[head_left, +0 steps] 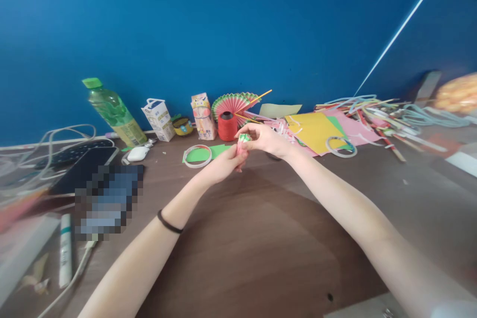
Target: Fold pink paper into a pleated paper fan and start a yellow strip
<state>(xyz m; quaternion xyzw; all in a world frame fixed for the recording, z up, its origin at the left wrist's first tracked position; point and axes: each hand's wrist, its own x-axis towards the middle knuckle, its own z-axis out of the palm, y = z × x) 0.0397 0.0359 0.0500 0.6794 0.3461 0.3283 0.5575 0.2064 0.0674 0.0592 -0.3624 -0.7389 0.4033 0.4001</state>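
Observation:
Above the middle of the table, my left hand (225, 165) grips the lower pink part of a small folded paper piece (243, 141), pink with green and white at its top. My right hand (263, 140) pinches the same paper from the right with thumb and fingers. Most of the paper is hidden by my fingers. Just behind my hands stand a red thread spool (227, 126) and a pleated paper fan (234, 104), pink with a green edge. A roll of tape (198, 163) lies on green paper (219, 151) to the left of my left hand.
Leftward are a green bottle (115, 112), a small carton (158, 119), a patterned box (204, 117), a white earbud case (137, 153), a phone (112, 198) and a marker (65, 251). At right lie yellow paper (313, 131), another tape roll (341, 153) and loose sticks (395, 146). A blue wall (238, 25) rises behind.

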